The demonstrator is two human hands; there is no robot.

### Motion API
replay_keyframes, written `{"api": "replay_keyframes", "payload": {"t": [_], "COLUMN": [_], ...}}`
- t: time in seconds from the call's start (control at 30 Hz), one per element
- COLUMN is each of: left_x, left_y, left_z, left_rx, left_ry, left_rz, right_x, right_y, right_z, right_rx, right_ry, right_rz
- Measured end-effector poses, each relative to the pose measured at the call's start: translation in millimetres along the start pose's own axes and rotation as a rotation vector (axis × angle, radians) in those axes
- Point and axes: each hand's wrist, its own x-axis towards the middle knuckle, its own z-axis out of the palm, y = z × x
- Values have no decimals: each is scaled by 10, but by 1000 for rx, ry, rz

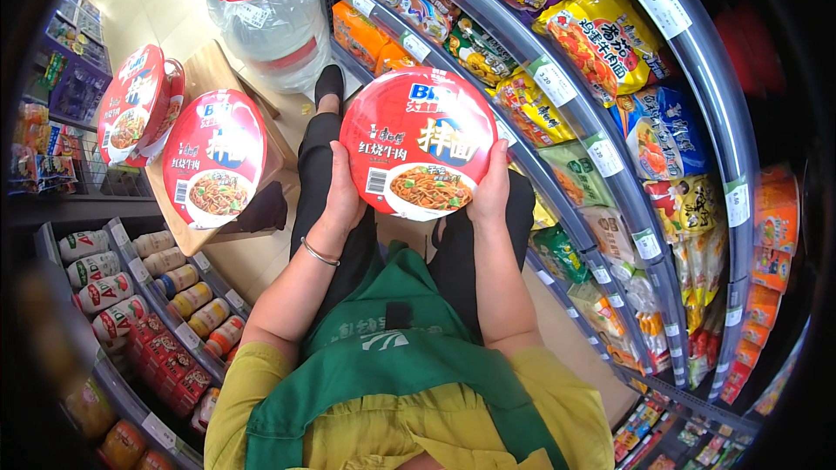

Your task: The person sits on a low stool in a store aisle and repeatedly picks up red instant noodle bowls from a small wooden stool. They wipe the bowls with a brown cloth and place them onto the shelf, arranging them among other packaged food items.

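Observation:
Between both hands I hold a large red instant noodle bowl (418, 143), its printed lid turned up towards me. My left hand (343, 192) grips its left rim, a silver bangle (320, 252) on that wrist. My right hand (490, 189) grips the right rim. To the left, a similar red noodle bowl (214, 160) rests on a wooden stool (189, 245). Further red bowls (134, 108) stand behind it at the stool's far left. The undersides of the bowls are hidden.
Shelves on the right carry bagged instant noodles (604, 42) behind clear price rails (552, 81). Large plastic water bottles (271, 26) with red handles stand on the floor beyond my foot. At lower left, a shelf holds bottled drinks (104, 294) and red cartons (166, 362).

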Motion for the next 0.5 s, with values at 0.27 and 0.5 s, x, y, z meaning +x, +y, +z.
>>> {"api": "replay_keyframes", "payload": {"t": [0.27,0.5], "left_x": [-10,-14], "left_y": [1,-2], "left_z": [44,34], "left_rx": [-10,2], "left_ry": [11,4], "left_rz": [-8,-11], "right_x": [-5,11], "right_y": [-1,25], "right_z": [-33,-63], "right_rx": [15,13], "right_ry": [16,24], "right_rz": [4,-16]}}
